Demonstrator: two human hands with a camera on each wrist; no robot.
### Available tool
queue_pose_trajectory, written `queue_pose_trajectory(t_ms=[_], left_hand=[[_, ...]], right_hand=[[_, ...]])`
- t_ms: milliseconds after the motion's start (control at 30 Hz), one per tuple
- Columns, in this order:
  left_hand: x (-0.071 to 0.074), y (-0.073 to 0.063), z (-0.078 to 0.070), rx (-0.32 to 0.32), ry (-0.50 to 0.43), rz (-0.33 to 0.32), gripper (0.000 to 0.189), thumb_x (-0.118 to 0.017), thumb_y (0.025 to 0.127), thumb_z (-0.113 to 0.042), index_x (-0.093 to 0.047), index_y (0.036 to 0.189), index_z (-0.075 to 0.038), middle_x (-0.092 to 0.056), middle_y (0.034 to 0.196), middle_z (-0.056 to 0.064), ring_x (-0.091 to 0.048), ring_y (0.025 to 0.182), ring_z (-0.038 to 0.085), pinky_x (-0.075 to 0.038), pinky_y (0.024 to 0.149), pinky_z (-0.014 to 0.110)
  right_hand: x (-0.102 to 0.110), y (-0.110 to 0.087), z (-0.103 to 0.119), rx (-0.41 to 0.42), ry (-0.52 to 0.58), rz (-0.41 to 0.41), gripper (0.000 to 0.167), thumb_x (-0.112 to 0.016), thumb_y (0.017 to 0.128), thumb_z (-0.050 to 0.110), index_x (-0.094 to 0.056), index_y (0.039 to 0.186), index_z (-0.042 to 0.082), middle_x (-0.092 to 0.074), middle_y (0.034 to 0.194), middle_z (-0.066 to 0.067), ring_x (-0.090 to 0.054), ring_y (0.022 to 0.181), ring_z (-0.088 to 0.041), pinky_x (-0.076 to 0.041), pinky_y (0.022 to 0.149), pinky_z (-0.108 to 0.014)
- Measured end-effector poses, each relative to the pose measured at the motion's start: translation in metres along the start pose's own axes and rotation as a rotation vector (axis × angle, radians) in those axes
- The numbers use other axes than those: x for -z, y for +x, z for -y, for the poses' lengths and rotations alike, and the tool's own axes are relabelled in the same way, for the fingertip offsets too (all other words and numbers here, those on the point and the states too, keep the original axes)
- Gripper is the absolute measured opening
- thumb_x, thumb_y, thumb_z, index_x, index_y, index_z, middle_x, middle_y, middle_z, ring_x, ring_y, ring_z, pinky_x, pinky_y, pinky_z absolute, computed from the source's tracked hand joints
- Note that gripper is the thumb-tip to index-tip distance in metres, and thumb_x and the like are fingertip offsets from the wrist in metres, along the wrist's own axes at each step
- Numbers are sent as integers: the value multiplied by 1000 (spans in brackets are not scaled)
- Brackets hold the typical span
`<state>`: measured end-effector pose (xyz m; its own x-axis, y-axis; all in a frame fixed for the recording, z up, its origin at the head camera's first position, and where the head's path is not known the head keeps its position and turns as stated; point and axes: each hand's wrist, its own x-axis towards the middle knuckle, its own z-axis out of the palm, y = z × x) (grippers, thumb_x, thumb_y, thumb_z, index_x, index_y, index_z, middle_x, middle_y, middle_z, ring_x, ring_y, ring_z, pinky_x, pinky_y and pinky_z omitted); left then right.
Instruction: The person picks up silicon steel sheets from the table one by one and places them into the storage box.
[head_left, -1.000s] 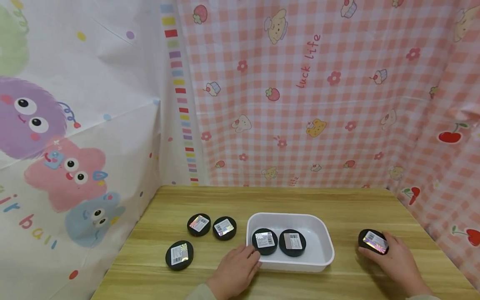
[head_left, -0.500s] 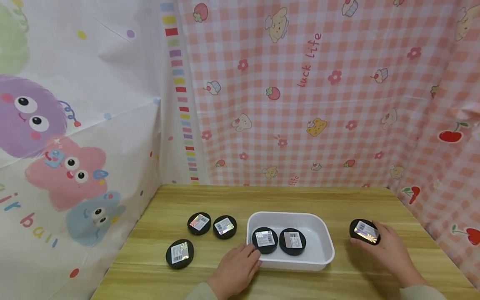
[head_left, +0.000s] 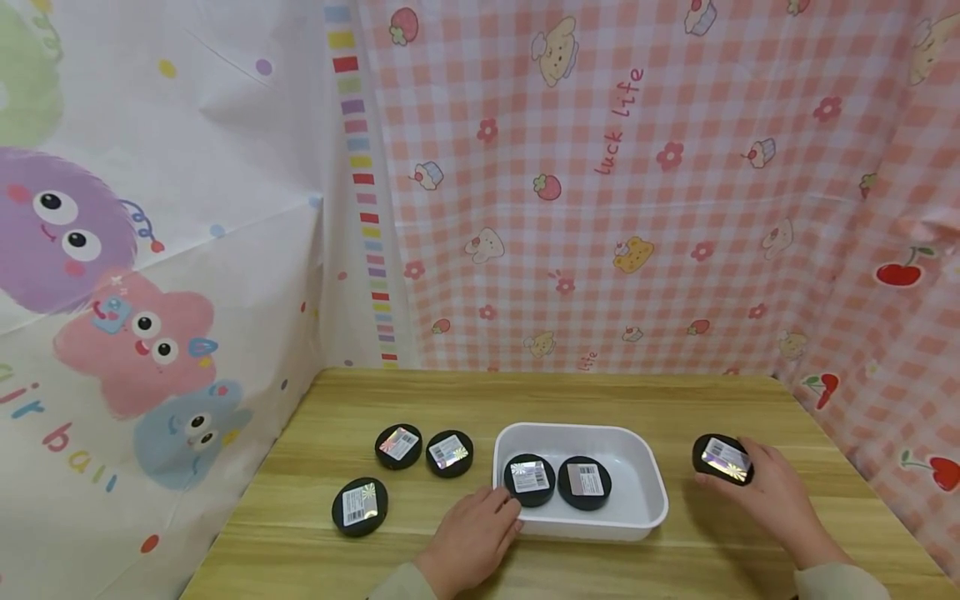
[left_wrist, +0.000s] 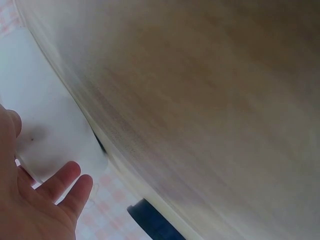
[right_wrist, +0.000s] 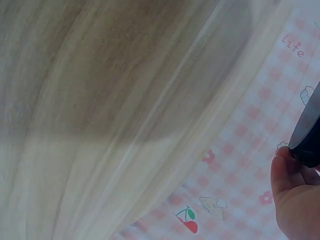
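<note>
At the right in the head view, my right hand (head_left: 776, 500) pinches a round black case (head_left: 722, 460) by its edge, thumb in front and fingers behind. It is held above the table, its silver-and-white label facing up. The right wrist view shows only part of this dark case (right_wrist: 311, 142) at its edge. My left hand (head_left: 474, 537) rests against the front left corner of the white tray (head_left: 637, 527), its outer fingers fairly straight in the left wrist view. Inside the tray lie two similar cases, one at the left (head_left: 529, 481) and one mid-tray (head_left: 585, 483).
Left of the tray, three more labelled black cases lie on the wooden table (head_left: 585, 400): a near one (head_left: 360, 507), a far one (head_left: 398, 447) and one closer to the tray (head_left: 449, 454). Patterned cloth (head_left: 585, 208) hangs behind the table.
My right hand has moved the held case leftward and slightly away from me, closer to the tray. My left hand, the tray and the other cases stay put.
</note>
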<state>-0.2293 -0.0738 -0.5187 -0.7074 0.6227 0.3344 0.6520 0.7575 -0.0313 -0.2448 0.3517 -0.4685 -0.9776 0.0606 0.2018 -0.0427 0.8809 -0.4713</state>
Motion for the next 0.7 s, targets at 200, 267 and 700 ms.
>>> queue_pose_trajectory(t_ms=[200, 267, 700], left_hand=[[0, 0, 0, -2, 4, 19, 21, -41, 108, -37, -55, 105, -22, -56, 104, -6, -54, 96, 13, -51, 82, 28], [1, 0, 0, 0, 1, 25, 21, -41, 109, -37, -55, 105, -22, -56, 104, -6, -54, 96, 13, -51, 82, 28], [-2, 0, 1, 2, 0, 20, 19, -42, 108, -37, -55, 104, -22, -55, 103, -6, -53, 95, 12, -50, 80, 28]], right_hand=[[-4, 2, 10, 24, 16, 6, 105, -79, 80, 55, -37, 142, -19, -45, 135, -44, -47, 120, -58, -41, 94, -69], [-5, 4, 14, 31, 20, 15, 105, -80, 80, 54, -37, 143, -18, -44, 136, -43, -47, 120, -58, -41, 94, -69], [-15, 15, 48, 75, 19, 58, 106, -79, 78, 58, -38, 145, -14, -44, 137, -43, -48, 122, -58, -42, 97, -69]])
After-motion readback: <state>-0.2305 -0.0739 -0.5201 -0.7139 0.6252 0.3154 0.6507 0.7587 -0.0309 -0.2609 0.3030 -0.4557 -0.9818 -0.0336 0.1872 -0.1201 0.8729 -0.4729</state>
